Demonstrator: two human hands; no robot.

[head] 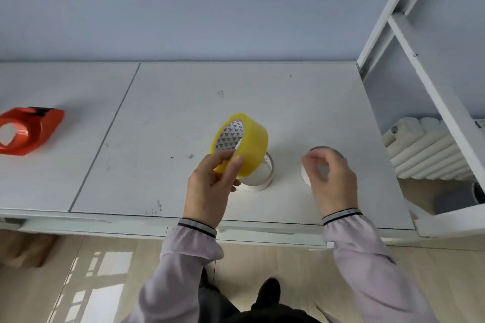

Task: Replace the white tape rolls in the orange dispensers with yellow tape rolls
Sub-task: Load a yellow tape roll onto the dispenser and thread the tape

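Your left hand point(210, 181) pinches the yellow tape roll point(240, 143) at its lower rim, thumb on the outer band and fingers hooked inside the core, holding it tilted above the table point(183, 102). The roll's white core carries a repeated pattern of small dark triangular logos; no lettering is legible. Just behind and below that roll, a white tape roll point(258, 178) lies flat on the table, partly hidden by your hand. Your right hand point(330, 178) curls its fingers loosely around a second white roll point(325, 155), which it mostly covers; you cannot tell whether the fingers actually grip it. The orange dispenser point(29, 131) sits well apart at the far left edge, with a pale roll showing in its opening. At the right stand a white shelf frame point(420, 65) and a white radiator point(425, 149).
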